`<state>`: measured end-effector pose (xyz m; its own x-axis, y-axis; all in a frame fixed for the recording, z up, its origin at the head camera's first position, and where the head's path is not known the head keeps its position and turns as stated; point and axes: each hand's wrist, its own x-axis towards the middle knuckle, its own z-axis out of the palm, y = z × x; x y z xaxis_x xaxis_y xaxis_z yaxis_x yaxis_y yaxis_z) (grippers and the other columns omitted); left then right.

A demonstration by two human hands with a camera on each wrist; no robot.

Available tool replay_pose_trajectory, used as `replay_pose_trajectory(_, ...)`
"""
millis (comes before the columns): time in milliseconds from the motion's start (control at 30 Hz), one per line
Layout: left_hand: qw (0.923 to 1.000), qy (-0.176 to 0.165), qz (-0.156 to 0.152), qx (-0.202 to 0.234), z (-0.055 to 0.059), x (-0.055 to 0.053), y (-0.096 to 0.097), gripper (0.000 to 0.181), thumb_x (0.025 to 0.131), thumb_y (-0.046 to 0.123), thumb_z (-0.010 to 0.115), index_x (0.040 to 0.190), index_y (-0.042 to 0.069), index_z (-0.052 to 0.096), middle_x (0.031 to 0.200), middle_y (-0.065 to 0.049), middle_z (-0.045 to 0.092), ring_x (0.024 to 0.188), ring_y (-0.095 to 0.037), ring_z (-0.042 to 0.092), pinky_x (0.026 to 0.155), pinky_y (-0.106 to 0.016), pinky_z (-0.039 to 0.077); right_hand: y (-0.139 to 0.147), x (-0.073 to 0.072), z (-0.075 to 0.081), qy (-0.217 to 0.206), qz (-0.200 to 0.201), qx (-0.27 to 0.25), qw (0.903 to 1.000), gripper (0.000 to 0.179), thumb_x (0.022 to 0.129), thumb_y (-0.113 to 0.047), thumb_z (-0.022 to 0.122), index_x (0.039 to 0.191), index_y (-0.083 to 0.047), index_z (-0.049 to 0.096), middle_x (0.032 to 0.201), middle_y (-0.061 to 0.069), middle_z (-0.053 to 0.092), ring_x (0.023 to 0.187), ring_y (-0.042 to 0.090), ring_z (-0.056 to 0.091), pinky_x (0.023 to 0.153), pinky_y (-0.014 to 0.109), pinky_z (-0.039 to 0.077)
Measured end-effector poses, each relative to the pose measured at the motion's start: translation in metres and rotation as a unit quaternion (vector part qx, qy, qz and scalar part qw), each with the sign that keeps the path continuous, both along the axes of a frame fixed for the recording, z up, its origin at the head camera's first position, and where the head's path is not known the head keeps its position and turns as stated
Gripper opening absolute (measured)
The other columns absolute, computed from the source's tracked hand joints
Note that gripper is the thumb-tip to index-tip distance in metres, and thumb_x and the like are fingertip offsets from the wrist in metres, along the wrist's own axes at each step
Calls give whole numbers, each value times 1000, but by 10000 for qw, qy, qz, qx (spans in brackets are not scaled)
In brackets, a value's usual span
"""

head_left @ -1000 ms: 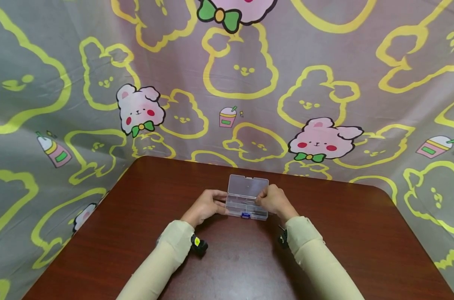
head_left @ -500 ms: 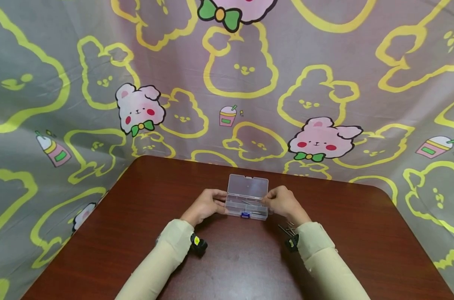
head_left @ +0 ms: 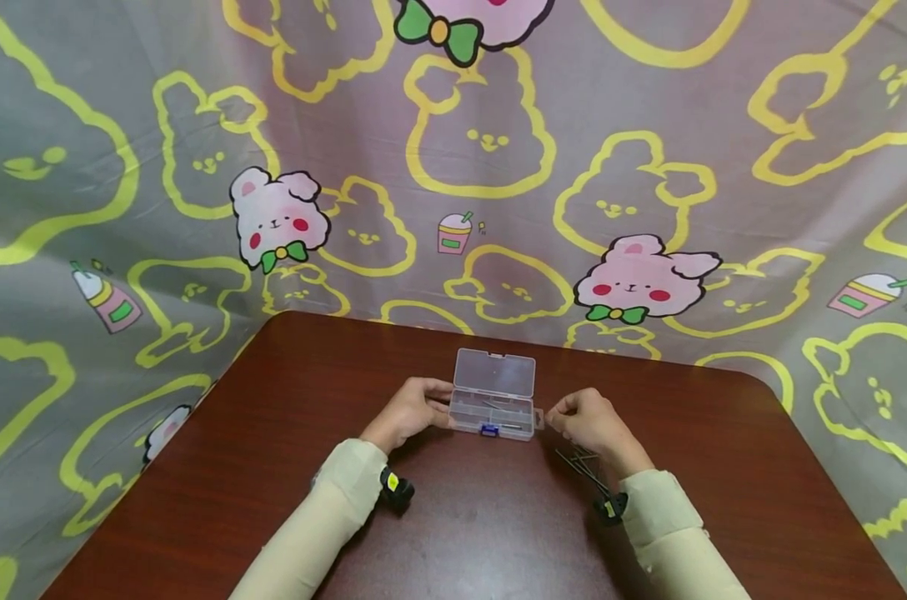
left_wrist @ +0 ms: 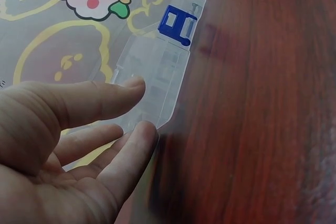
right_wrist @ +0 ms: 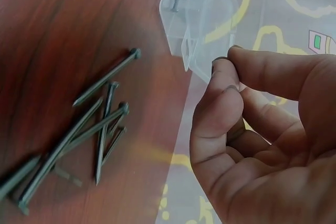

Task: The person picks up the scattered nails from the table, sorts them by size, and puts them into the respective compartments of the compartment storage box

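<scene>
A clear plastic box [head_left: 468, 425] with a blue latch [head_left: 489, 431] stands with its lid [head_left: 494, 372] raised. Inside are thin dividers and a few nails [head_left: 512, 427]. My left hand [head_left: 408, 411] grips the box's left end between thumb and fingers. Just off the box's right end, near its hanging tab [head_left: 539, 418], is my right hand [head_left: 592, 421]. Its thumb and fingers are curled, tips together, with nothing visible between them in the right wrist view. Several loose steel nails [right_wrist: 107, 129] lie in a crossed pile on the table below that hand.
The dark red-brown wooden table [head_left: 438, 525] has rounded far corners. A patterned cloth [head_left: 378, 142] with cartoon animals hangs around its back and sides. Dark wrist devices [head_left: 397, 492] are strapped at both sleeves.
My right hand has come out of the box and moved right and toward me. A nail now shows in the rear compartment, and the nail pile is uncovered. The left hand stays in place.
</scene>
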<state>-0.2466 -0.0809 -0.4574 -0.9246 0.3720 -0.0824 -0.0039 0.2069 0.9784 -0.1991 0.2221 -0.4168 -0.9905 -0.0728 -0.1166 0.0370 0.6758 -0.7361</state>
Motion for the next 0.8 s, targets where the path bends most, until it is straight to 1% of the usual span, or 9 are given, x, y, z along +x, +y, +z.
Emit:
replay_pose_trajectory(100,10000,-24,31,-10,0,0,0,62,79,-12,79,136,-8,56,130,-23,61,96,-28,68,78,-37,58,5,5,0,-28,35,110,9999,13,94,-9,68,89,-1,76,74,6,62,64,18,54,55,32,45)
replay_pose_trajectory(200,10000,-3,61,-52,-1,0,1,62,78,-11,79,136,-7,57,130,-23,61,101,-30,67,79,-37,58,9,10,-1,-50,55,194,9998,11,94,-9,69,91,-1,77,75,4,63,66,18,55,57,32,47)
replay_pose_trajectory(333,9999,57,90,-94,-1,0,1,62,78,-11,80,135,-7,57,130,-23,61,106,-32,65,80,-36,57,17,15,-2,-94,72,193,9997,11,94,-9,69,91,-2,77,83,4,67,71,18,58,60,32,51)
replay_pose_trajectory(467,9998,100,138,-141,-2,-2,2,61,78,-8,82,134,-8,58,127,-22,63,106,-32,65,80,-36,57,26,21,-5,-118,47,179,9998,12,95,-8,68,91,-2,77,85,6,69,69,19,59,59,32,51)
replay_pose_trajectory(567,9996,124,182,-171,-2,-2,3,62,77,-7,83,134,-8,58,124,-22,64,105,-31,65,80,-36,58,31,25,-6,-105,66,183,9998,12,95,-8,67,90,-3,77,81,7,68,65,19,57,57,32,50)
replay_pose_trajectory(733,9996,177,194,-132,-4,-3,4,63,77,-8,82,135,-8,57,124,-23,64,104,-31,66,79,-36,58,37,31,-9,-42,93,259,9996,12,94,-9,69,86,-5,76,70,4,62,61,17,56,55,32,49)
replay_pose_trajectory(800,9996,162,189,-118,-4,-3,4,63,77,-9,82,135,-8,57,125,-22,64,103,-31,66,79,-36,58,39,34,-11,-24,73,322,9995,12,94,-9,69,85,-5,76,67,2,61,60,16,56,54,32,49)
